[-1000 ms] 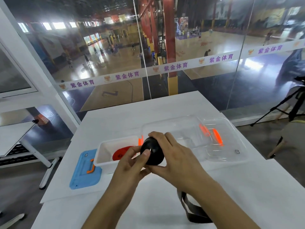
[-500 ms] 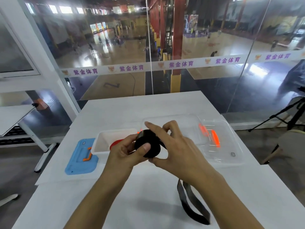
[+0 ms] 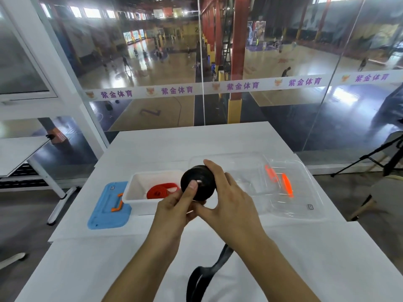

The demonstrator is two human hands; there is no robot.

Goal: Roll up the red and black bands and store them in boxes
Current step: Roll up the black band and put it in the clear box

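Both hands hold a partly rolled black band (image 3: pixel 201 180) above the table. My left hand (image 3: pixel 176 205) pinches the roll, its thumb pressed on the roll's face. My right hand (image 3: pixel 231 201) curls round the roll from the right and over its top. The band's loose tail (image 3: pixel 202 277) hangs below my right wrist and lies looped on the table near the front edge. A rolled red band (image 3: pixel 160 191) lies inside the white box (image 3: pixel 139 182) just behind my left hand.
A blue lid with an orange handle (image 3: pixel 106 209) lies left of the white box. A clear box with orange clips (image 3: pixel 290 192) stands open at the right. Glass wall runs behind the white table (image 3: pixel 196 140); a tripod (image 3: pixel 381 155) stands on the floor at the right.
The roll has turned in my hands and grown a little. More of the loose tail has been drawn up from the table. The camera has tilted slightly.
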